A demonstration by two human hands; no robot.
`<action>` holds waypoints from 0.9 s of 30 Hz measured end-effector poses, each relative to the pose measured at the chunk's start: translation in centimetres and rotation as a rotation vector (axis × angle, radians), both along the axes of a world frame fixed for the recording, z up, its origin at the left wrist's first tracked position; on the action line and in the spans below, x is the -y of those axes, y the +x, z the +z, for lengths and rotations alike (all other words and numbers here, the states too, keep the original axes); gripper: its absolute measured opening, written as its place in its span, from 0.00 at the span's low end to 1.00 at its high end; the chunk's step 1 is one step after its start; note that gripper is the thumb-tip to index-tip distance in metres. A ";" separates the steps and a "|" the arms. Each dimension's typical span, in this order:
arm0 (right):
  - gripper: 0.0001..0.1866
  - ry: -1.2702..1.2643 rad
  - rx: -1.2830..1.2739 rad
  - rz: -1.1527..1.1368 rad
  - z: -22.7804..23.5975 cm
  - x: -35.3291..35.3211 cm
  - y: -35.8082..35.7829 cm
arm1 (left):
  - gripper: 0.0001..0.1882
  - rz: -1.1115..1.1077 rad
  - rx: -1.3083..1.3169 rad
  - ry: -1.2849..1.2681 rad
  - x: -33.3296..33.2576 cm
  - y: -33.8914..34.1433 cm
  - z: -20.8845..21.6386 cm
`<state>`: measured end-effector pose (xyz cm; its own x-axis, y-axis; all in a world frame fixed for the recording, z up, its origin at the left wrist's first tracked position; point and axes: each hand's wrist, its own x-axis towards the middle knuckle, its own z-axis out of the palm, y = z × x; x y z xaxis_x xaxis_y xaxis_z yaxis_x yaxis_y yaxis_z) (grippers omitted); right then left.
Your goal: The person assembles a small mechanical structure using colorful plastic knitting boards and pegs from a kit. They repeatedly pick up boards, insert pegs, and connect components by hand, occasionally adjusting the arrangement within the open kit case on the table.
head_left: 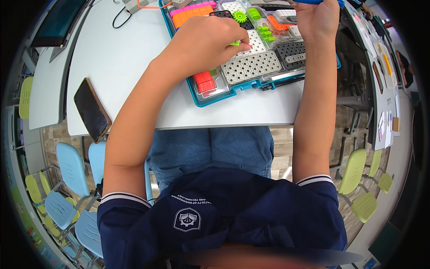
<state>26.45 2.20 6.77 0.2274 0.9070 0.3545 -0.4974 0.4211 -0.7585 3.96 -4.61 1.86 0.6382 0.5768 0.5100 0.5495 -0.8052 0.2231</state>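
Evidently you were early in the sorting — nearly every part lay in the teal-rimmed parts tray (195, 96) on the white table (125, 58), nothing assembled. Your left hand (210, 40) curled over the middle compartments, fingertips pinching a small green piece (236, 43). Your right hand (317, 18) closed around a blue piece (309, 2) at the tray's far edge. One green gear (239, 16), two red blocks (204, 82), one dark phone (91, 110) — well apart.

Bare table (121, 54) left of kit tray (197, 96); phone (92, 110) near edge.
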 end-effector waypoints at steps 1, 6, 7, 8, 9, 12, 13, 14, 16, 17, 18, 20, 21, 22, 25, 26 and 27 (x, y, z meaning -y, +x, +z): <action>0.21 0.013 0.022 -0.006 0.0 0.0 0.0 | 0.12 0.002 -0.011 0.017 0.0 0.0 0.0; 0.20 0.045 0.087 -0.012 0.1 0.6 -0.2 | 0.13 0.050 -0.006 0.082 0.2 0.1 0.1; 0.20 0.029 0.075 -0.011 0.2 0.7 -0.2 | 0.13 0.073 0.032 0.101 0.3 0.3 0.1; 0.20 0.013 0.064 -0.009 0.3 0.7 -0.3 | 0.14 0.096 0.060 0.116 0.4 0.4 0.2; 0.20 -0.002 0.053 -0.006 0.3 0.8 -0.3 | 0.14 0.131 0.110 0.090 0.3 0.4 0.3; 0.19 0.047 0.099 -0.029 0.3 0.8 -0.5 | 0.13 0.201 0.273 -0.038 -0.3 -0.2 0.8; 0.19 0.049 0.087 -0.047 0.3 0.8 -0.6 | 0.13 0.200 0.356 -0.108 -0.7 -0.6 1.0; 0.19 0.051 0.075 -0.064 0.3 0.7 -0.6 | 0.13 0.200 0.440 -0.177 -1.0 -0.9 1.2; 0.19 0.035 0.066 -0.055 0.2 0.6 -0.6 | 0.13 0.160 0.459 0.022 -1.7 -1.2 1.4; 0.19 0.016 0.069 -0.028 0.2 0.5 -0.5 | 0.13 0.168 0.479 0.035 -1.8 -1.2 1.3; 0.18 -0.003 0.072 -0.002 0.2 0.5 -0.3 | 0.12 0.175 0.498 0.048 -1.9 -1.2 1.3; 0.18 0.012 0.094 0.003 0.1 0.3 0.0 | 0.11 0.245 0.557 -0.102 -1.7 -0.7 1.1; 0.18 0.019 0.104 0.006 0.0 0.2 0.2 | 0.10 0.250 0.569 -0.140 -1.5 -0.5 1.0; 0.18 -0.004 0.102 -0.002 -0.1 0.2 0.4 | 0.10 0.256 0.579 -0.178 -1.3 -0.2 1.0; 0.18 -0.014 0.100 -0.032 -0.3 -0.3 0.7 | 0.09 0.265 0.580 -0.357 -1.3 0.1 1.5; 0.18 0.004 0.113 -0.046 -0.4 -0.5 0.7 | 0.09 0.263 0.576 -0.436 -1.4 0.3 1.7; 0.18 0.020 0.127 -0.063 -0.5 -0.7 0.9 | 0.09 0.230 0.547 -0.387 -1.5 0.7 1.9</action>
<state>27.30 2.86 6.24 0.2354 0.8849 0.4020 -0.3702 0.4641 -0.8047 4.62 -3.11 3.76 0.1894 0.8709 0.4535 0.4237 -0.4891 0.7624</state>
